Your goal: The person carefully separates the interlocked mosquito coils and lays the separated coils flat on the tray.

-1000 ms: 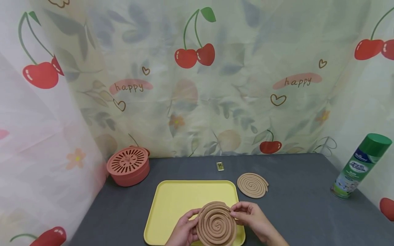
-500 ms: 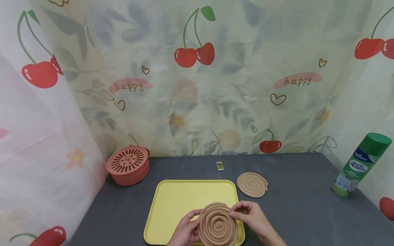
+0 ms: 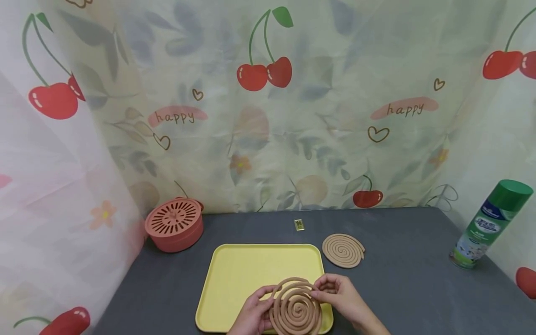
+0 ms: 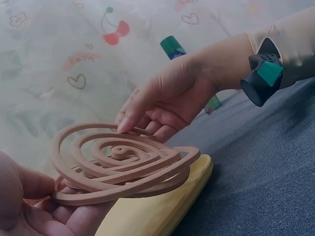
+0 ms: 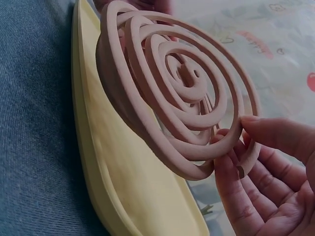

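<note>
A brown spiral mosquito coil point(image 3: 295, 309) is held tilted over the near edge of the yellow tray point(image 3: 243, 269). It looks like two interlocked spirals, with gaps open between the rings point(image 4: 118, 162). My left hand point(image 3: 260, 304) grips its left rim, thumb on top and fingers underneath point(image 4: 34, 206). My right hand point(image 3: 322, 292) pinches the outer ring on the right side point(image 5: 236, 147) between thumb and fingers. The rings bulge apart in the right wrist view point(image 5: 172, 98).
A second coil point(image 3: 343, 250) lies flat on the grey table right of the tray. A small metal stand point(image 3: 299, 224) sits behind the tray. A red slotted coil holder point(image 3: 174, 224) stands back left, a green spray can point(image 3: 487, 225) far right. Cherry-print curtains enclose the table.
The rings of the held coil have spread apart, so yellow tray now shows through gaps. Both hands stay in nearly the same place.
</note>
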The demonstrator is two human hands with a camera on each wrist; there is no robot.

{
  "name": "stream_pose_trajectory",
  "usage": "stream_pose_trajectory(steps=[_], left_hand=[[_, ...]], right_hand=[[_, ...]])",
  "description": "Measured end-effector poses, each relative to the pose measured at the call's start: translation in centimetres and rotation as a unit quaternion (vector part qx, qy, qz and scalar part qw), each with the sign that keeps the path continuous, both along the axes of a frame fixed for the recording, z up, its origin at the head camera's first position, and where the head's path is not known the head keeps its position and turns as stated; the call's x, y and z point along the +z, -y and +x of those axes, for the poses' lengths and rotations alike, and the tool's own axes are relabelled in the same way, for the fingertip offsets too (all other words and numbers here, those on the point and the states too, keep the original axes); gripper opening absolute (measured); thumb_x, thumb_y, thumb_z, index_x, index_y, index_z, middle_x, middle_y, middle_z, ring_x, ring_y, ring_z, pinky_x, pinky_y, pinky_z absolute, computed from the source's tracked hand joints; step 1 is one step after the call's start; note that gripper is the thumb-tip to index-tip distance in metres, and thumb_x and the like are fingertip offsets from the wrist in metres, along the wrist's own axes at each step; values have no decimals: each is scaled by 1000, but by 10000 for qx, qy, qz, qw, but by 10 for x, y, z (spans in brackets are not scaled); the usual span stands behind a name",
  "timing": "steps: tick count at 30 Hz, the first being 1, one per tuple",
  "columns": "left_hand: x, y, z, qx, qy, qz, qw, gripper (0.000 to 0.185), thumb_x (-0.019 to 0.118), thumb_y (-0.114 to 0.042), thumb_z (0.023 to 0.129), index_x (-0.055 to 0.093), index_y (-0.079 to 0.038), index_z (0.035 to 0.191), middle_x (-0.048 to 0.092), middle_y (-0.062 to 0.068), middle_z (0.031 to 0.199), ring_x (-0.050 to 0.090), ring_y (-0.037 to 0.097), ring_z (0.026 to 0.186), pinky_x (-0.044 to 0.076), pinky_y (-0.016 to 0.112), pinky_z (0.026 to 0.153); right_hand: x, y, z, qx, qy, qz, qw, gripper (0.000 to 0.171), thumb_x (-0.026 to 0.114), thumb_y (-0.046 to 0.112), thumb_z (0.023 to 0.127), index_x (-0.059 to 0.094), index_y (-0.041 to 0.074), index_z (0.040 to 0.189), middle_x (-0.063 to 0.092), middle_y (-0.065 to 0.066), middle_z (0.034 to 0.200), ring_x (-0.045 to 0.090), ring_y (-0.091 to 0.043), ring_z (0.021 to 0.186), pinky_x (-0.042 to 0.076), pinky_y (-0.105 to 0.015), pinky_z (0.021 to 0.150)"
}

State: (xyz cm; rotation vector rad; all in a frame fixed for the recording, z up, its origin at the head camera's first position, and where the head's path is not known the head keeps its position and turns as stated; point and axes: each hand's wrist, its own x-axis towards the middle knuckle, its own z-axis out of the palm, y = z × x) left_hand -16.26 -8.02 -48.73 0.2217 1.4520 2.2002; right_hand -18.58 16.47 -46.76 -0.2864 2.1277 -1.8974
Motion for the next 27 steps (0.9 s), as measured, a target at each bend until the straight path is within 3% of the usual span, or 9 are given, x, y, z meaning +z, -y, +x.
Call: stream_pose_trajectory(steps=[5,18,27], left_hand=[[-1,0,0,0,29,-68,10000,44,44,-17,98,33,7,134,67,6,98,66,12,86,56,26,69],[0,-1,0,24,39,-257,9997,42,43,-17,98,36,6,133,67,5,93,66,12,84,56,26,68],[1,0,1,31,-30,-391,9992,43,41,-18,99,35,6,135,67,7,96,66,13,85,56,27,68]], right_hand=[[1,-1,0,155,113,-89,9998,29,68,14,84,57,-10,96,65,5,77,62,-5,70,53,-22,66],[-3,-1,0,572,149,-469,9971,42,61,10,89,45,-14,120,65,3,80,64,-5,73,55,-24,66],[-2,2,1,533,449,-568,9959,39,60,12,90,48,-12,118,64,2,83,64,-7,74,57,-26,65]])
